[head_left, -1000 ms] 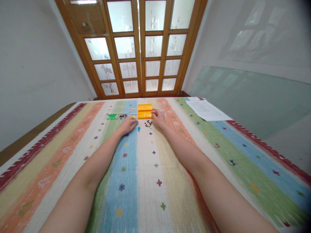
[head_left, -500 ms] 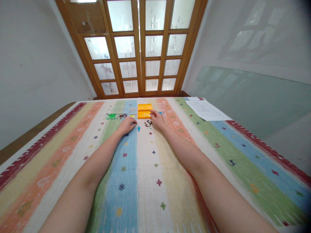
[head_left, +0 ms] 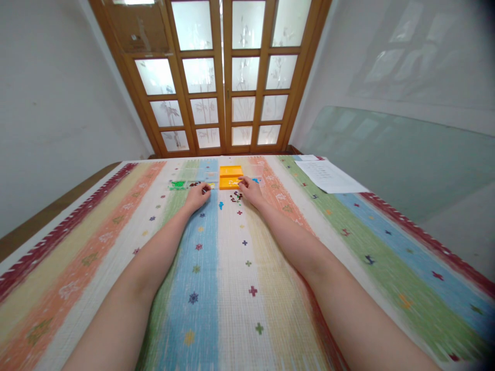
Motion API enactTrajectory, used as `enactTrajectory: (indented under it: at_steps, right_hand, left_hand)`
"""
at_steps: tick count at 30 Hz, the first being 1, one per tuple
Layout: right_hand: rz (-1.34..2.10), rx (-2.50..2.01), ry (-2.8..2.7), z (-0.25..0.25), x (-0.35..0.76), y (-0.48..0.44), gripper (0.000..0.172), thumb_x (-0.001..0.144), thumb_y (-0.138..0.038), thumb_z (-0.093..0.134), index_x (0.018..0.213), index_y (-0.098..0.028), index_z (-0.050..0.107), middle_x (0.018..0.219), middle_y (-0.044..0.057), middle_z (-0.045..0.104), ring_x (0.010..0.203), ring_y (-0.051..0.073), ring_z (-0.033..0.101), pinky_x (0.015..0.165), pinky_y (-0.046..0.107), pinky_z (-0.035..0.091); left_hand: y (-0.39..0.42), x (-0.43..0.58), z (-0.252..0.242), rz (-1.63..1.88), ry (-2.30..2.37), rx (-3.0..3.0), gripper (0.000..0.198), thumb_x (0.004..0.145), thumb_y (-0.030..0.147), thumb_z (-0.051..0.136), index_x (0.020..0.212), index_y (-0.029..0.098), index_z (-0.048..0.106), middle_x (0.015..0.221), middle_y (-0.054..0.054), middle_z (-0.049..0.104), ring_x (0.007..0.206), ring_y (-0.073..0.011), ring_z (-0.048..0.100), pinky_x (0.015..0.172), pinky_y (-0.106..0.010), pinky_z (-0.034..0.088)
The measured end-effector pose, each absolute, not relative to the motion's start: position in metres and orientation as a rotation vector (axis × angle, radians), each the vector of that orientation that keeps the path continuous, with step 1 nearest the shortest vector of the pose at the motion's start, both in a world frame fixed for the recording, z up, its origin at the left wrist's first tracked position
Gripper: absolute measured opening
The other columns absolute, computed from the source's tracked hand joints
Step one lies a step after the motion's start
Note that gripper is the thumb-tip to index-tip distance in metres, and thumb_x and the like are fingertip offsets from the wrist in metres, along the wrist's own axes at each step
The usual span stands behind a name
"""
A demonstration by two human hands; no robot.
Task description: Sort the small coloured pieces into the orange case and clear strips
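Observation:
My left hand [head_left: 198, 197] is closed in a pinch at the clear tray with dark red pieces [head_left: 194, 184], covering part of them; whatever its fingertips hold is too small to name. Yellow pieces [head_left: 211, 185] lie just right of those fingers. At the right edge of an opened orange box [head_left: 230, 169] is my right hand [head_left: 251, 190], its thumb and fingers pinched together, with their contents hidden. Small pale pieces [head_left: 233, 182] lie inside the box's near half. Blue pieces [head_left: 256, 180] show behind the right hand.
Green pieces [head_left: 178, 184] fill the tray's left end. Loose dark red and green pieces [head_left: 235, 197] and a blue cluster [head_left: 221, 205] lie on the striped tablecloth [head_left: 232, 288] before the box. Printed paper [head_left: 328, 175] is at the right, with a glass-paned door [head_left: 224, 82] beyond the table.
My left hand has shifted left, from beside the yellow pieces to the dark red ones, and its fingers have drawn together. My right hand has hardly moved at the orange box.

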State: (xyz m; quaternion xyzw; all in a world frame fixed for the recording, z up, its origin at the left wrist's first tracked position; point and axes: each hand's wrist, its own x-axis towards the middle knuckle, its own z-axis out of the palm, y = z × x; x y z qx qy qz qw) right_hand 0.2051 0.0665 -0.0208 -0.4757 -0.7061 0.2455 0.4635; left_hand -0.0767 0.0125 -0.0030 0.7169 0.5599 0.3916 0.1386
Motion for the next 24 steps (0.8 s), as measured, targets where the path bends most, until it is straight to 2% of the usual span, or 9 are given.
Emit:
enactTrajectory:
  at_steps: [6, 10, 13, 17, 21, 24]
  right_hand:
    - [0.602, -1.202, -1.735, -0.016, 0.204, 0.060, 0.038, 0.096, -0.025, 0.054, 0.129, -0.020, 0.071, 0.118, 0.007, 0.078, 0.098, 0.021, 0.071, 0.093, 0.036, 0.056]
    - [0.536, -1.195, -1.820, -0.013, 0.203, 0.055, 0.037, 0.096, -0.021, 0.054, 0.127, -0.021, 0.074, 0.112, 0.007, 0.079, 0.098, 0.022, 0.071, 0.095, 0.037, 0.055]
    - [0.439, -1.108, -2.043, -0.010, 0.201, 0.049, 0.029, 0.097, -0.020, 0.057, 0.116, -0.022, 0.078, 0.112, 0.008, 0.079, 0.102, 0.023, 0.070, 0.096, 0.036, 0.052]
    - [0.332, -0.928, -2.345, -0.002, 0.193, 0.039, 0.021, 0.099, -0.024, 0.061, 0.108, -0.022, 0.080, 0.112, 0.009, 0.078, 0.108, 0.024, 0.067, 0.099, 0.036, 0.048]
    - [0.283, -0.851, -2.468, 0.004, 0.187, 0.027, 0.024, 0.099, -0.024, 0.063, 0.118, -0.024, 0.079, 0.114, 0.009, 0.077, 0.112, 0.025, 0.064, 0.103, 0.038, 0.045]
    - [0.260, -0.720, -2.555, 0.006, 0.185, 0.021, 0.029, 0.100, -0.023, 0.063, 0.125, -0.026, 0.078, 0.120, 0.010, 0.075, 0.116, 0.026, 0.062, 0.106, 0.040, 0.045]
  left_hand:
    - [0.024, -0.102, -0.001, 1.447, 1.694, 1.754, 0.014, 0.087, 0.023, 0.061, 0.095, 0.020, 0.073, 0.091, -0.005, 0.073, 0.081, -0.0216, 0.064, 0.083, -0.033, 0.051]
    - [0.033, -0.127, -0.005, 1.677, 1.718, 1.462, 0.016, 0.086, 0.024, 0.061, 0.097, 0.019, 0.072, 0.087, -0.003, 0.068, 0.075, -0.0179, 0.061, 0.075, -0.028, 0.050]
    - [0.040, -0.144, -0.008, 1.796, 1.731, 1.249, 0.021, 0.086, 0.024, 0.058, 0.101, 0.018, 0.071, 0.088, -0.002, 0.068, 0.068, -0.0139, 0.057, 0.067, -0.024, 0.047]
    - [0.044, -0.157, -0.009, 1.870, 1.704, 1.035, 0.034, 0.086, 0.024, 0.057, 0.116, 0.016, 0.072, 0.098, -0.005, 0.071, 0.063, -0.0107, 0.055, 0.062, -0.023, 0.046]
    - [0.041, -0.157, -0.007, 1.856, 1.652, 0.973, 0.053, 0.084, 0.023, 0.059, 0.137, 0.018, 0.066, 0.114, -0.008, 0.074, 0.060, -0.0084, 0.056, 0.060, -0.021, 0.047]
    - [0.036, -0.151, -0.004, 1.815, 1.677, 0.984, 0.058, 0.084, 0.023, 0.060, 0.141, 0.017, 0.063, 0.112, -0.008, 0.074, 0.060, -0.0085, 0.056, 0.058, -0.020, 0.047]
